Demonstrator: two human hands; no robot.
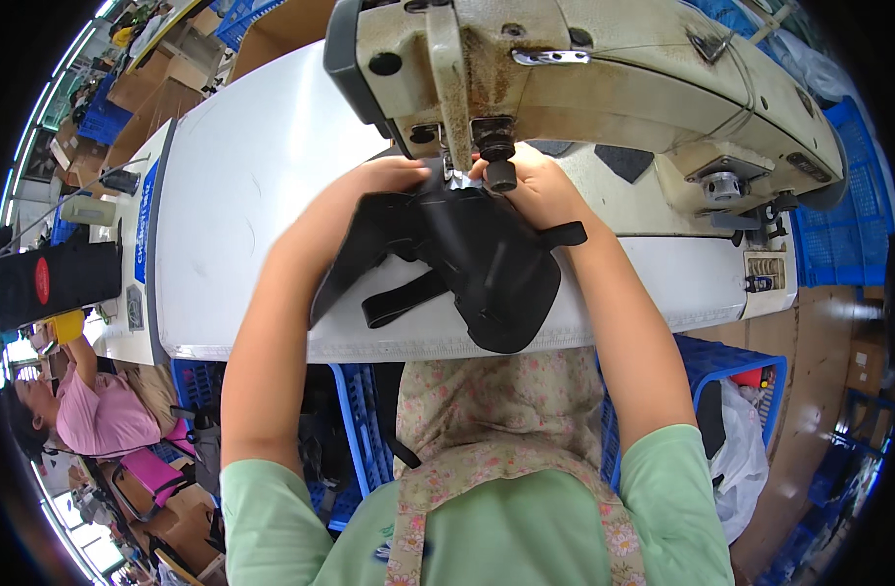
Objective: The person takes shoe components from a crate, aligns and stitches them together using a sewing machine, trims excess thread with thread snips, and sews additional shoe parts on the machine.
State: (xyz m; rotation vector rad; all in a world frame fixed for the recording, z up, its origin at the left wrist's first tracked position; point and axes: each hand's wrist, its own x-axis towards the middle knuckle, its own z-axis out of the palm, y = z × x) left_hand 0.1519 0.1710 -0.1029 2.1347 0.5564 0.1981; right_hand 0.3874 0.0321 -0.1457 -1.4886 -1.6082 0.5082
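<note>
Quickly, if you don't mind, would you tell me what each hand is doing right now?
Left hand: closed on the black fabric piece.
Right hand: closed on the same piece, beside the sewing machine.

Student: How many machines and work surfaces appear?

Instructor: One cream industrial sewing machine (pixel 604 88) stands on one white table (pixel 242 186).

Student: And hands?

Instructor: Two hands of the wearer: one left hand (pixel 374 186) and one right hand (pixel 540 186). One other person (pixel 86 405), in pink, sits at lower left.

Student: How many fabric pieces?

Instructor: One black fabric piece (pixel 467 259), bearing at least two straps (pixel 401 300); whether more are folded under cannot be told.

Student: Containers?

Instructor: At least three blue plastic crates: one (pixel 731 361) under the table at right, one (pixel 355 430) under the table at centre, one (pixel 848 225) at far right. One white plastic bag (pixel 745 459) hangs beside the first.
</note>
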